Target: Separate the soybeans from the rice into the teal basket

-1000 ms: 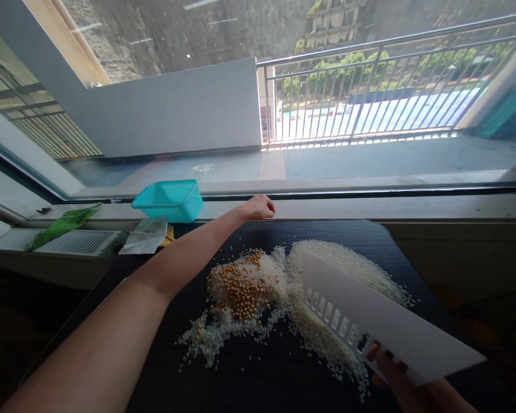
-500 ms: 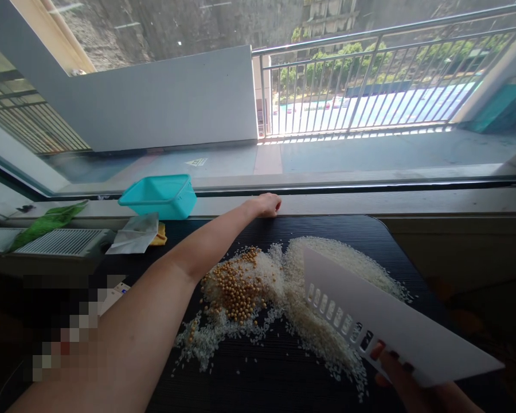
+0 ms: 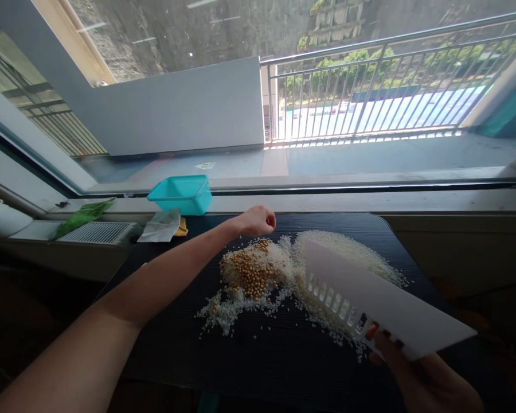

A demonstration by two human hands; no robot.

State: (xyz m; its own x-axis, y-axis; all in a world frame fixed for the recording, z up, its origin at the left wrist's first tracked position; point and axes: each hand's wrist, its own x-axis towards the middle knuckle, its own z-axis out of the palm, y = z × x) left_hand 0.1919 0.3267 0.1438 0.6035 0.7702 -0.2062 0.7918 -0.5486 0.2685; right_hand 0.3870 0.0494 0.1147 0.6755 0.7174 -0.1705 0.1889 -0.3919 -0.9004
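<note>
Over the worktop (image 3: 284, 358), left hand (image 3: 257, 221) fisted, contents unseen; right hand (image 3: 398, 355) gripping one slotted panel (image 3: 380, 301). I count one rice heap (image 3: 348, 244), one bean-topped heap (image 3: 251, 275).

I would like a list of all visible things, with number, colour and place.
Table: one, black, centre
Rice: uncountable, white, across table
Beans: uncountable, golden, atop left rice heap
Slotted panel: one, white, over right rice heap
Sill: one, white, behind table
Tub: one, turquoise, back left, at sill
Sheet: one, whitish, table's back left
Scrap: one, yellow, beside sheet
Grille: one, pale, left of table
Packet: one, green, partly on grille
Container: one, white, far left edge
Window: one, clear, behind sill
Railing: one, silver, outside, upper right
Wall: one, pale, outside, left of railing
Trees: several, green, beyond railing
Left hand: one, bare, fist, near table's back edge
Right hand: one, bare, gripping panel
</note>
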